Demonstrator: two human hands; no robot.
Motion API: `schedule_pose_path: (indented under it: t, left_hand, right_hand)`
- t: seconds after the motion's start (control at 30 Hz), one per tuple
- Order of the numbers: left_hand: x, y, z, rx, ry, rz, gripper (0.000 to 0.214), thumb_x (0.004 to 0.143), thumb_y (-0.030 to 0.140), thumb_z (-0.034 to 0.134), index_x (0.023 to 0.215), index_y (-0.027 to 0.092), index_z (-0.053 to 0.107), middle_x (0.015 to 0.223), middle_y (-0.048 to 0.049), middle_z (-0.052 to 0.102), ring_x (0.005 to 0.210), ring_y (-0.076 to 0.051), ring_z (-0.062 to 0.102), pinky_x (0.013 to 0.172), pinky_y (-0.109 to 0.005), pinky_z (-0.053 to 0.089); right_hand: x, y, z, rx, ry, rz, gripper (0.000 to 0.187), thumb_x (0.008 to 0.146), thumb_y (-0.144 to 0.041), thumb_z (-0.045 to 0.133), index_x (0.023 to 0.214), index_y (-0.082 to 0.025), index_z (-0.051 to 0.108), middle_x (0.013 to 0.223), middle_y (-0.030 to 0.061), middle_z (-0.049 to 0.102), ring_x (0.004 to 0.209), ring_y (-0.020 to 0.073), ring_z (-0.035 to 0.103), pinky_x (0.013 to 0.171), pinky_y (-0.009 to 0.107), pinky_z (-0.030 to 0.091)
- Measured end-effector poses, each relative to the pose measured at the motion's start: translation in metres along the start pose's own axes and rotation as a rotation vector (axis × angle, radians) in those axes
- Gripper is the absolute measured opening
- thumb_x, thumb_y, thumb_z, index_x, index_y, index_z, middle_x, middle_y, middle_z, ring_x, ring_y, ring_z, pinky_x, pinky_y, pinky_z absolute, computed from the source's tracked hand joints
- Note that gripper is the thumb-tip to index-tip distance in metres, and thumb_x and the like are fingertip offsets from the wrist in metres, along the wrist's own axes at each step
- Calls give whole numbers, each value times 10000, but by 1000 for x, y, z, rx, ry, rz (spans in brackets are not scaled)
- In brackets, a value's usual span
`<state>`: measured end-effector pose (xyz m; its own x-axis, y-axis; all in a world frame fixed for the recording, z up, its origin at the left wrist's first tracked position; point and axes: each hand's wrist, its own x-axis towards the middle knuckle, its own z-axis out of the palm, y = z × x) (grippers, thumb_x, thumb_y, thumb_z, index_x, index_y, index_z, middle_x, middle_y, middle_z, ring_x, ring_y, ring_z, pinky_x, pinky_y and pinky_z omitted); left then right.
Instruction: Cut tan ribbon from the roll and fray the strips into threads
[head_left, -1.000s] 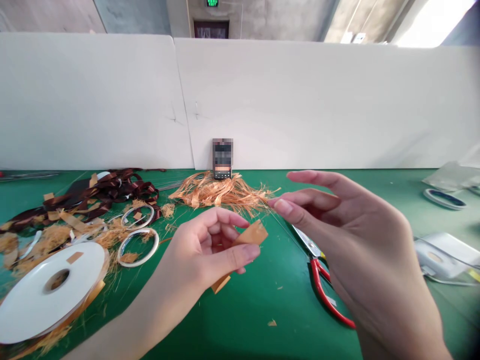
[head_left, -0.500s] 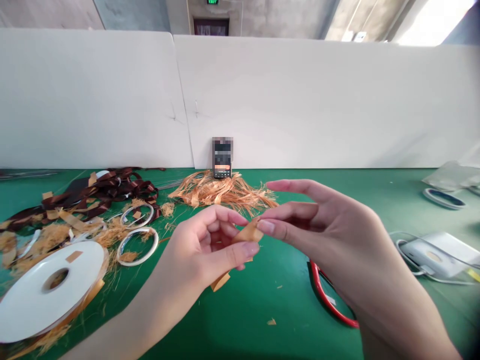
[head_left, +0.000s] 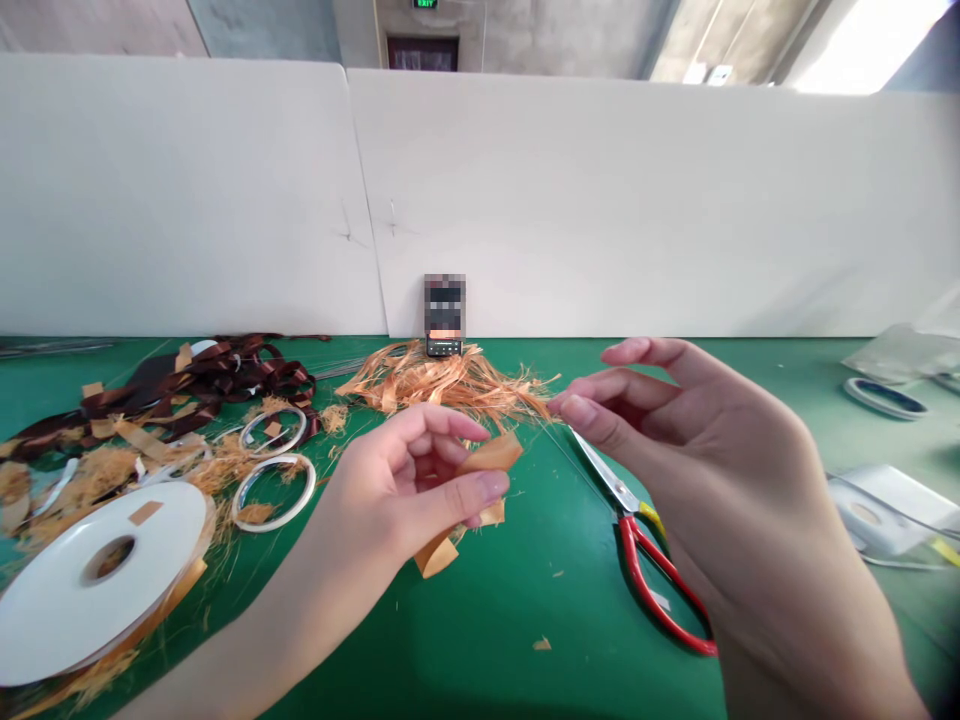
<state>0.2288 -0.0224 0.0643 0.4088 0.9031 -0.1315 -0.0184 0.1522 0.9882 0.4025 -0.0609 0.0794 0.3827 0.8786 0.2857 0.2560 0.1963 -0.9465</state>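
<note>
Head view: the left hand (head_left: 409,490) pinches looped ribbon (head_left: 491,454) above the table (head_left: 480,640). The right hand (head_left: 720,460) has thumb and fingertip close together nearby; whether they grip a strand, I can't tell. Shaping seems underway; the next move calls for a steady left pinch. Scissors (head_left: 636,572) lie partly behind the right hand.

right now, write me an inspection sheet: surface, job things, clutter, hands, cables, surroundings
Surface: green tabletop, dotted with small tan scraps.
Job's things: tan folded ribbon strip in the left hand; red-handled metal scissors near the right hand.
Clutter: orange frayed fibre pile, dark brown ribbon tangle, white round spool.
Hands: left pinches the strip; right has thumb and index finger close together, grip unclear.
Cables: thin cable by the white rectangular box.
Surroundings: white partition panels, dark phone standing before them; green exit sign above.
</note>
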Motion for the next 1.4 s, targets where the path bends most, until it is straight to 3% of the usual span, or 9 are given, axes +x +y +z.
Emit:
schedule_pose_path:
  t: [0.27,0.43,0.7,0.97,1.23,1.33,1.4]
  left_hand:
    - [1,0,-1,40,-25,-11,250,669,244,783,865,205,633,684,36,631,600,-103,628,576,-202,510]
    - [2,-2,-2,76,-75,-5,250,699,281,761,903,219,631,722,28,662,641,-114,647,583,-201,510]
    - [15,-7,-8,227,-108,44,210,718,292,740,887,209,648,854,1,720,786,-149,679,719,-250,530]
    - [29,-7,-13,240,-39,133,231,712,285,743,894,188,641,876,-24,728,821,-167,687,773,-287,540]
    - [39,-15,-20,287,-83,196,227,716,294,733,888,177,643,904,-48,729,861,-190,693,831,-335,541]
    - [39,-21,-19,305,-86,201,222,730,302,717,898,175,647,906,-60,730,875,-200,691,832,-355,542]
    - [38,-27,-17,311,-68,212,236,733,322,713,903,172,650,910,-69,730,875,-208,691,833,-369,540]
  right_hand:
    - [1,1,0,191,-32,57,245,744,-291,722,864,-257,511,816,9,686,885,211,688,791,319,563]
    - [0,1,0,332,-133,134,180,790,-271,684,873,-272,524,842,-2,679,1069,243,648,904,343,537]
    - [3,3,-9,233,-132,48,136,805,-303,652,882,-287,541,877,14,685,1166,280,586,943,399,528]
    - [6,-1,-14,256,-133,40,93,828,-264,614,860,-281,528,915,22,675,1183,269,571,995,403,496]
    - [13,-5,-13,330,-116,14,137,793,-209,575,764,-267,455,936,40,626,1198,243,552,1005,371,481]
    - [15,-6,-14,304,-110,3,153,777,-210,557,737,-268,421,887,38,602,1100,221,598,923,357,519]
    - [18,-5,-14,286,-134,-7,165,763,-225,560,726,-268,405,834,24,584,898,196,638,787,347,546]
